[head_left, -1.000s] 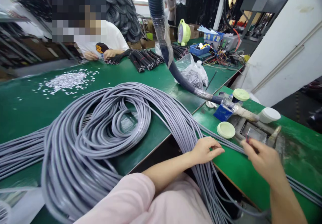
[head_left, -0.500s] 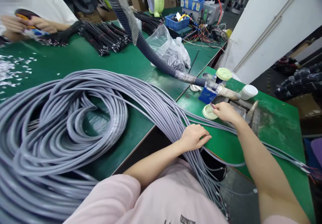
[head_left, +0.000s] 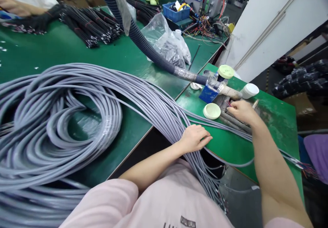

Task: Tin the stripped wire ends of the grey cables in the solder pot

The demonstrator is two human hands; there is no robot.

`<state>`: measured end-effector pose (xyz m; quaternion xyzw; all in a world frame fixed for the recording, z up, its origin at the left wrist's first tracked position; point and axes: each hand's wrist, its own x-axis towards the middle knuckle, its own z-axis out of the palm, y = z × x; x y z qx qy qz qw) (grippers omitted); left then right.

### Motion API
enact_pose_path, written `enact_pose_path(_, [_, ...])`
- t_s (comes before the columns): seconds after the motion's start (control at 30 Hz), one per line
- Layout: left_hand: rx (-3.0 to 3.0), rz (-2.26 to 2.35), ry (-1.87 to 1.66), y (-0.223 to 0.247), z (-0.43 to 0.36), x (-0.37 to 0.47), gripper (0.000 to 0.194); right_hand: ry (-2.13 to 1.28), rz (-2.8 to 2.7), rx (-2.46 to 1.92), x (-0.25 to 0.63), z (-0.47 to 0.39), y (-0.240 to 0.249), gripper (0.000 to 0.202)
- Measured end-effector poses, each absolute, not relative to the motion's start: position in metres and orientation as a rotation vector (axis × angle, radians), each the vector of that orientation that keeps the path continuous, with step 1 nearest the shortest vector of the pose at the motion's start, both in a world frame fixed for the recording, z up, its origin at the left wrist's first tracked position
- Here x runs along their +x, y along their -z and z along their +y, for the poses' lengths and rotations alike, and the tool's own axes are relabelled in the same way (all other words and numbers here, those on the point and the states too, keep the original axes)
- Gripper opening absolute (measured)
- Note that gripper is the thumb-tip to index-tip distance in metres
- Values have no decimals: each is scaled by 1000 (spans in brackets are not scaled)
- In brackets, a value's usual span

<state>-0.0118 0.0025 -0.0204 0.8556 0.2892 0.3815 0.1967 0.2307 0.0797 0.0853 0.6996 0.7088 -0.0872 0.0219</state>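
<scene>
My left hand (head_left: 194, 138) lies across a thick bundle of grey cables (head_left: 164, 111), its fingers loosely bent and the thumb apart, gripping nothing. Over the right-hand table, my right hand (head_left: 242, 111) is closed in a pinch on thin reddish wires (head_left: 229, 103); most of their length is hidden by the fingers. Below that hand is a dark, stained metal fixture (head_left: 232, 120). A shallow pale-yellow cup (head_left: 212, 111) sits to the left of it. The hose nozzle (head_left: 229, 92), wrapped in tape, lies just behind, beside a blue box (head_left: 208, 94).
Coiled grey cable (head_left: 84, 152) fills the left table. A ribbed hose (head_left: 151, 48) hangs across the middle. Behind it are a plastic bag of small grey parts (head_left: 171, 50) and black wire bundles (head_left: 94, 26). A white jar (head_left: 249, 90) stands at right. Another person's arm (head_left: 28, 8) is at upper left.
My right hand has moved right with the wires, from over the pale-yellow cup to over the dark fixture. My left hand stays on the cables. The view has shifted slightly.
</scene>
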Motion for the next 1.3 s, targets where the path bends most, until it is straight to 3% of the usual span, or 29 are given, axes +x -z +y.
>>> enact_pose_path(0.37, [2389, 790, -1082, 18, 0, -13, 22, 357, 1818, 2420, 327, 75, -53, 24])
enact_pose_path(1.3, [2415, 788, -1082, 19, 0, -13, 23, 339, 1737, 2366, 334, 87, -33, 24])
